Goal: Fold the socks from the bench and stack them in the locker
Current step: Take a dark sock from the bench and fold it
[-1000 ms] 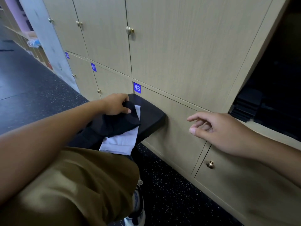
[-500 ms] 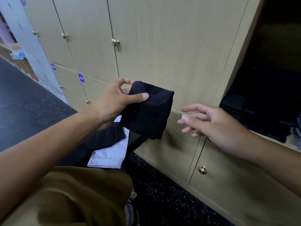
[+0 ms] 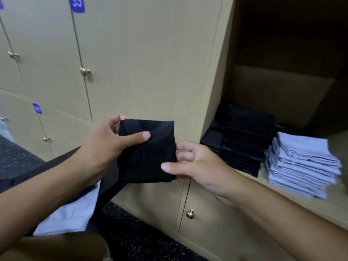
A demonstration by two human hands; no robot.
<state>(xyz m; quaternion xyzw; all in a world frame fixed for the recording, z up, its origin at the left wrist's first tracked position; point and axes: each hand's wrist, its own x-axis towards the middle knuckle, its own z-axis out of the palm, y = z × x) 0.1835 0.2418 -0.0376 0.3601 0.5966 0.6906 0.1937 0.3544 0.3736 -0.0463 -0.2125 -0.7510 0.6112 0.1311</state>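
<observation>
Head view: both hands' fingers [image 3: 145, 135] around black sock [image 3: 148, 157]

Two hands are up, the left hand [image 3: 105, 147] and the right hand [image 3: 197, 164], sharing one folded black sock [image 3: 146, 153]. Two stacks sit in the open locker [image 3: 282, 95]: one black stack [image 3: 243, 142], one pale blue stack [image 3: 301, 166]. One pale sock [image 3: 69, 215] lies on the bench [image 3: 56, 164]. Four brass knobs show clearly, and three blue number plates.
</observation>
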